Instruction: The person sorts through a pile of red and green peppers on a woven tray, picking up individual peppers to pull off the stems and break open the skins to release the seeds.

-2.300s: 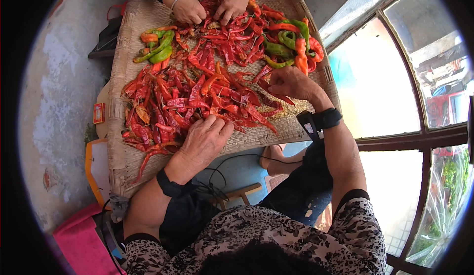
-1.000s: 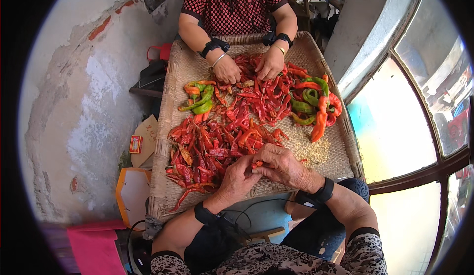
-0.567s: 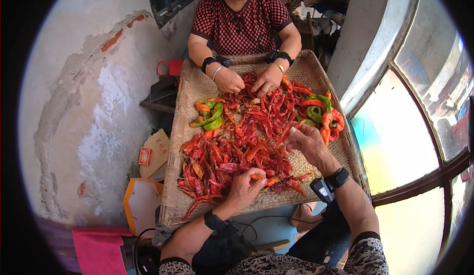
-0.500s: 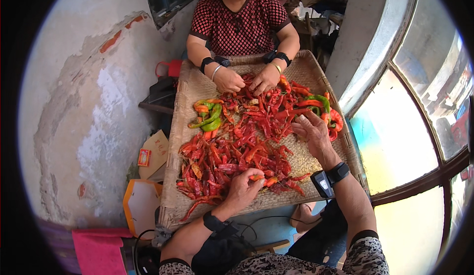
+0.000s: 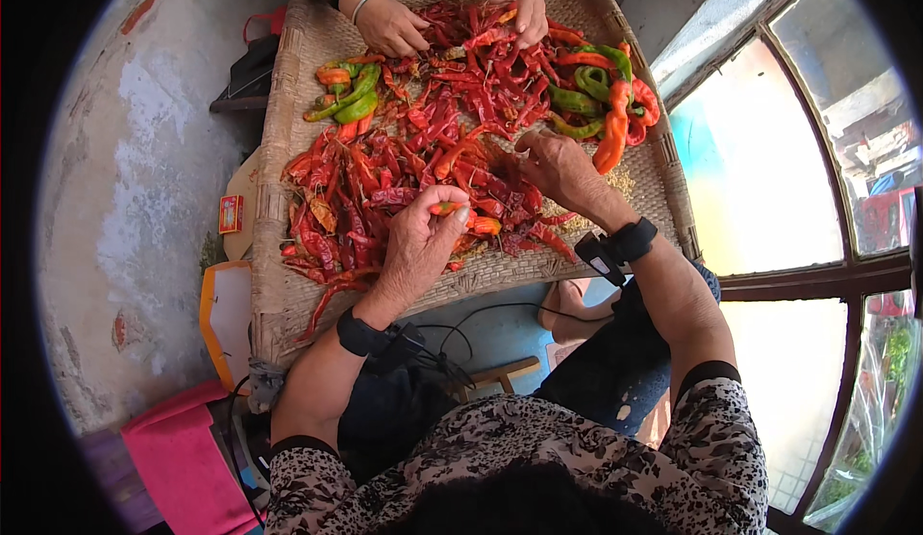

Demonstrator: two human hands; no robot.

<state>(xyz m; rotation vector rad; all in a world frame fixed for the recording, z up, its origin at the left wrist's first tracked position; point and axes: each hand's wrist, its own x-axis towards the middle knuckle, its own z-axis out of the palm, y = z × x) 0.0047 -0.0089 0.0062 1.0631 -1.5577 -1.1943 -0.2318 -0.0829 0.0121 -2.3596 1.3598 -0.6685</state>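
Observation:
My left hand (image 5: 419, 245) is closed, its thumb and fingers pinching an orange-red chili pepper (image 5: 446, 208) over the near side of a woven tray (image 5: 270, 247). Right beside those fingers lies another orange chili (image 5: 486, 228). To the right, my right hand (image 5: 569, 175) reaches over the edge of the red chili pile (image 5: 423, 160); its fingers are bent and apart, with nothing seen in them, though the tips are partly hidden. Across the tray, a co-worker's two hands (image 5: 392, 25) are among the far chilies.
Green and orange peppers (image 5: 356, 93) form a small heap on the tray's left. More green and red peppers (image 5: 586, 102) lie at its right edge, near loose pale seeds. A rough wall (image 5: 144, 199) stands left, a framed window (image 5: 760, 160) right. A cable (image 5: 500, 312) hangs below the tray.
The view has tipped downward, so the tray sits higher in the picture. My right hand has moved left, from the right-hand peppers to the chili pile. My left hand still holds a chili.

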